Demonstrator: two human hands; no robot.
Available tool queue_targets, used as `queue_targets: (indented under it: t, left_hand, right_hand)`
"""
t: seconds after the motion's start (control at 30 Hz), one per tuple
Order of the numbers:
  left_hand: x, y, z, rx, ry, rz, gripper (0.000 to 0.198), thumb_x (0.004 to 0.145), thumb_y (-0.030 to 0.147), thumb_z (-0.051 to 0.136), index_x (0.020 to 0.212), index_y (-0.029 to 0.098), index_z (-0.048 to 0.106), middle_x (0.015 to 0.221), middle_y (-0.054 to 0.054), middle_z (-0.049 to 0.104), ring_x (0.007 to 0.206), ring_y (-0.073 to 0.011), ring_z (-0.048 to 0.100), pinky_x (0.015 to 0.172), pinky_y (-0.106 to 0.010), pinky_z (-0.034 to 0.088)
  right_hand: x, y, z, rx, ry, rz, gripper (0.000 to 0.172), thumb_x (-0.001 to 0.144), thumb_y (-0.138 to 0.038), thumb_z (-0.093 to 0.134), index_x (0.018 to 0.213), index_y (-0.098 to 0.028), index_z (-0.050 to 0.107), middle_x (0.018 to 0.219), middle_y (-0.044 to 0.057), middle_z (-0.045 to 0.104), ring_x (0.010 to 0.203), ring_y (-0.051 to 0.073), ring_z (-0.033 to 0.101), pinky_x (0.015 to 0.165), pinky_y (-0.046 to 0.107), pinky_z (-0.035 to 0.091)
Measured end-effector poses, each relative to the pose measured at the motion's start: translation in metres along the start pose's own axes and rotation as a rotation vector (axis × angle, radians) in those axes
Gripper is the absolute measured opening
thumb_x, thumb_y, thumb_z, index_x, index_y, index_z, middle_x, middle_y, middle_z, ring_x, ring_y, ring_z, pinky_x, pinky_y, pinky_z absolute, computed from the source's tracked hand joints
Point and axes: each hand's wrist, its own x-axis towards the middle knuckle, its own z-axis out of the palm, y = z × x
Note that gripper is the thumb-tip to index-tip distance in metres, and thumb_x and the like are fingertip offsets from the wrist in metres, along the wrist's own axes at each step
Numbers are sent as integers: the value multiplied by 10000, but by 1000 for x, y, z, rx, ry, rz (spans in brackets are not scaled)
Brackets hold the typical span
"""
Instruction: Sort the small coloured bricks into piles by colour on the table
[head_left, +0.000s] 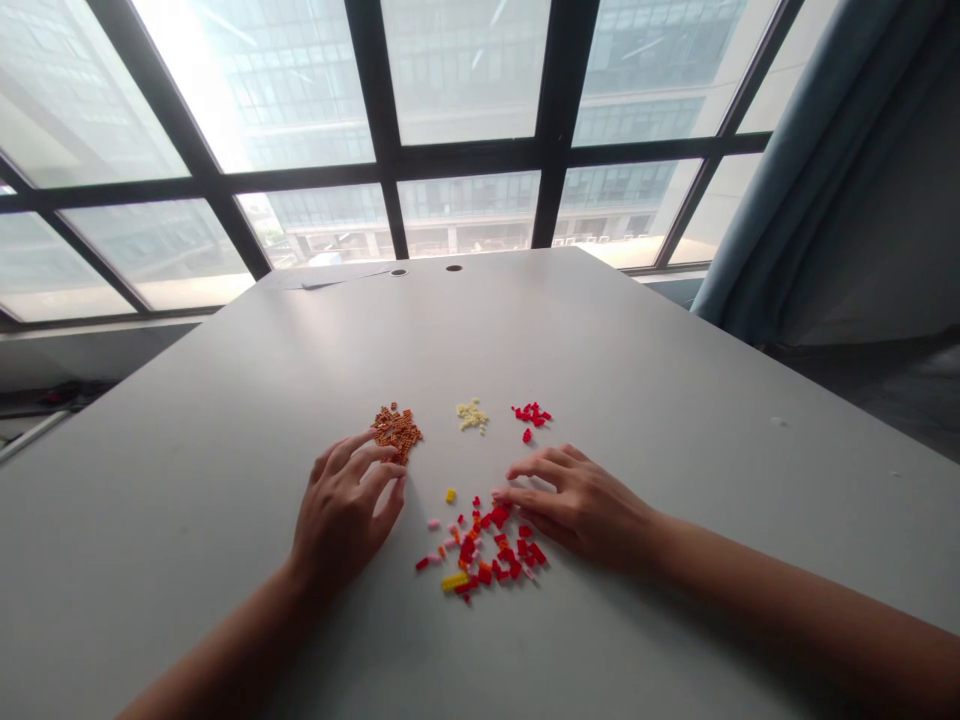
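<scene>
Small toy building bricks lie in separate piles on the white table. My left hand (349,500) reaches over the near edge of the orange-brown brick pile (397,430), fingers spread and touching or just above it. To the right of it sits a pale yellow brick pile (472,415), and farther right a small red brick pile (532,413). My right hand (574,500) has its fingertips at the upper right of a mixed pile of red, orange and pink bricks (484,550). Its fingers are apart; no held brick shows. A long yellow brick (454,582) lies at that pile's near side.
A lone yellow brick (450,495) lies between the hands. The white table (637,370) stretches back to large windows (465,75). Two round cable holes (454,268) and a sheet of paper (330,278) are at its far edge. A blue curtain (810,170) hangs at right.
</scene>
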Motion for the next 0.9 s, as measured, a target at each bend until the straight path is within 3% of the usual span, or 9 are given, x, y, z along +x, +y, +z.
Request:
queue_targets:
  t: [0.23,0.43,0.67,0.9]
  left_hand:
    - [0,-1,0,-6,1,-5,103,831,178,568,827,220,663,990,-51,703,1129,-280,560,960,-458,408]
    - [0,0,0,-5,-9,-8,102,831,178,569,835,214,665,1002,-56,702,1136,-281,557,956,-455,412]
    - [-1,-1,1,-2,6,0,105,836,177,566,830,214,664,990,-57,702,1123,-283,563,949,-456,415]
    - [-1,-1,0,-12,-1,-5,108,832,175,564,831,215,664,996,-57,704,1131,-284,561,956,-462,411]
  right_hand:
    - [-5,6,-9,-184,-8,129,318,929,-182,442,1183,-152,632,1088,145,659,940,230,589,793,376,437]
    - [-9,-12,-17,-60,-71,5,321,940,-222,446,1212,-249,615,1107,96,660,932,199,591,783,348,444]
    - [-12,26,-1,-156,-71,243,331,914,-196,475,1210,-224,621,1107,110,651,944,216,587,805,372,482]
    - [-13,42,2,-94,-27,306,321,919,-199,456,1189,-208,631,1095,103,645,941,221,577,831,405,498]
